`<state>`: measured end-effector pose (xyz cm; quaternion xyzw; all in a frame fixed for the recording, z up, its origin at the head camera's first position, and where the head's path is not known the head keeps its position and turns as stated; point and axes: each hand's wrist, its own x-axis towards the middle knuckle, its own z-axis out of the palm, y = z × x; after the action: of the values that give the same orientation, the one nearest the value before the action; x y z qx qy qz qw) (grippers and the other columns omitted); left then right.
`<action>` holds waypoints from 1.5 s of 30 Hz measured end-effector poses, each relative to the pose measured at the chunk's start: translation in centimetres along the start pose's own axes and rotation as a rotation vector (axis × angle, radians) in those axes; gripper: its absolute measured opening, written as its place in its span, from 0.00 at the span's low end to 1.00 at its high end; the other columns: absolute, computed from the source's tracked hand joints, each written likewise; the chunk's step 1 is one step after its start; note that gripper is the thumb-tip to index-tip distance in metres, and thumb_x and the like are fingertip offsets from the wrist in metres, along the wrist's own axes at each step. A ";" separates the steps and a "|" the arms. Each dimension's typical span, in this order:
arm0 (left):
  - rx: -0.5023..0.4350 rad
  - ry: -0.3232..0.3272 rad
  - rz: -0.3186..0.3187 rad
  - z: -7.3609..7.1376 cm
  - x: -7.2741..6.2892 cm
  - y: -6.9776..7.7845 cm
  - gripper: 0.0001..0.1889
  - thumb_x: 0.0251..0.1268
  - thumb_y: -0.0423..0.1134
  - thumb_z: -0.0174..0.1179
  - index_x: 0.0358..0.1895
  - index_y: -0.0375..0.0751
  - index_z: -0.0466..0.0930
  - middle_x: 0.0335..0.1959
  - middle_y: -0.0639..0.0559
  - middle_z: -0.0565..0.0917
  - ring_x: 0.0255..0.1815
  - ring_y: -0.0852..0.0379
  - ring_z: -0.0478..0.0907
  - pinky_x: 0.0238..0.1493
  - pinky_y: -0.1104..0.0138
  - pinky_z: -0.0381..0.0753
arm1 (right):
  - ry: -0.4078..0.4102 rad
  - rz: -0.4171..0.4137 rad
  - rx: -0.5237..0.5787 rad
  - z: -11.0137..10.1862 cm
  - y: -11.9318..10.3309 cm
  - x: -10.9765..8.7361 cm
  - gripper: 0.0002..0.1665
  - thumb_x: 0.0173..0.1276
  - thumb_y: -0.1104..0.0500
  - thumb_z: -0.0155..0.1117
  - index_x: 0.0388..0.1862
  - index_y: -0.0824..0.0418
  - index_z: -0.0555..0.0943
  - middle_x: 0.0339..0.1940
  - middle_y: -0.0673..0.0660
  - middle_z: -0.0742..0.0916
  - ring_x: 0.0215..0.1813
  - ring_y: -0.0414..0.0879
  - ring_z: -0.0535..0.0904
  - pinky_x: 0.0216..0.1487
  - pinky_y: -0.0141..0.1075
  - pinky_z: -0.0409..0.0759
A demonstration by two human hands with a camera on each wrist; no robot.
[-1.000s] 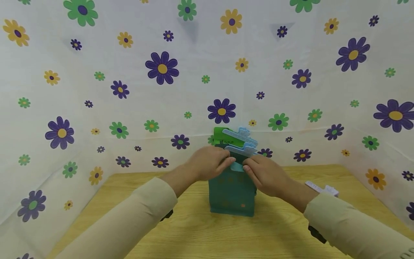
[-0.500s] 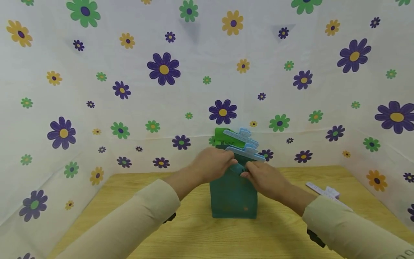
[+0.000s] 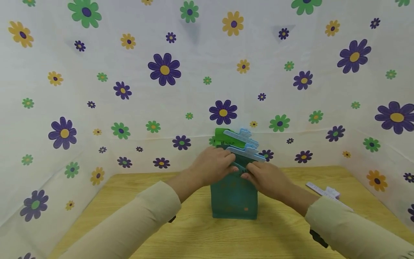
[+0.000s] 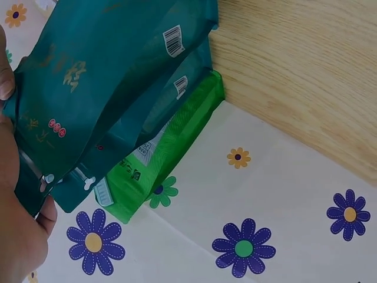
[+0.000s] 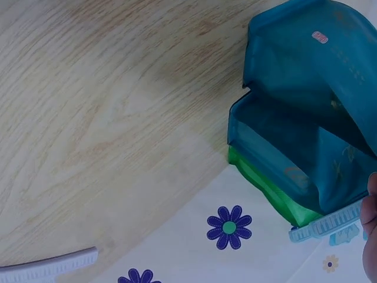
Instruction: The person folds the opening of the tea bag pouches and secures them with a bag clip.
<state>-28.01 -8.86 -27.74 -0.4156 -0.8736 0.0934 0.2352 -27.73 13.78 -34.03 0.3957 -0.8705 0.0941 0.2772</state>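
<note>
A teal stand-up pouch stands upright in front, on the wooden table. Both hands pinch its top edge: my left hand at the left part, my right hand at the right corner, a short stretch of edge showing between them. Behind it is a second teal pouch with a light blue bag clip across its top. At the back stands a green pouch, its top under another light blue bag clip. In the left wrist view, the left thumb and fingers hold the front pouch's top.
A pale lilac bag clip lies on the table to the right, beyond the right forearm. White cloth with printed flowers rises behind the table and along both sides.
The strip of pouch edge between the hands has become narrower. The right hand has dropped slightly, baring the right end of the nearer blue clip. The pouches behind stay in place.
</note>
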 end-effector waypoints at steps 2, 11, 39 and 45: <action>0.014 0.033 0.006 0.2 -0.1 0.0 0.15 0.74 0.55 0.55 0.37 0.48 0.78 0.30 0.57 0.79 0.29 0.59 0.71 0.32 0.68 0.66 | 0.026 -0.045 -0.035 -0.1 0.2 -0.2 0.12 0.68 0.52 0.68 0.37 0.58 0.77 0.23 0.46 0.75 0.25 0.36 0.65 0.27 0.28 0.68; 0.084 0.067 0.022 0.6 -0.3 0.1 0.17 0.75 0.56 0.54 0.41 0.47 0.81 0.37 0.55 0.78 0.38 0.57 0.74 0.39 0.66 0.71 | 0.040 -0.118 -0.115 -0.1 1.0 -1.1 0.14 0.74 0.49 0.61 0.38 0.59 0.78 0.26 0.49 0.77 0.27 0.38 0.67 0.30 0.31 0.70; 0.032 -0.007 -0.016 0.2 0.6 1.1 0.16 0.76 0.56 0.52 0.41 0.48 0.80 0.37 0.56 0.80 0.39 0.57 0.75 0.40 0.68 0.71 | -0.026 -0.050 0.029 -2.7 4.7 -3.5 0.10 0.59 0.59 0.76 0.36 0.56 0.83 0.31 0.48 0.84 0.33 0.40 0.80 0.36 0.32 0.82; 0.021 -0.010 -0.019 0.2 0.5 1.0 0.17 0.76 0.56 0.52 0.42 0.48 0.80 0.38 0.56 0.80 0.40 0.57 0.75 0.41 0.67 0.72 | -0.036 -0.008 -0.052 -3.4 6.4 -5.0 0.08 0.61 0.59 0.74 0.34 0.56 0.82 0.29 0.47 0.83 0.31 0.39 0.78 0.33 0.34 0.80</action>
<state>-27.68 -7.81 -28.16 -0.4044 -0.8776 0.1026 0.2360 -28.40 22.55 -33.65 0.3937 -0.8758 0.0634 0.2720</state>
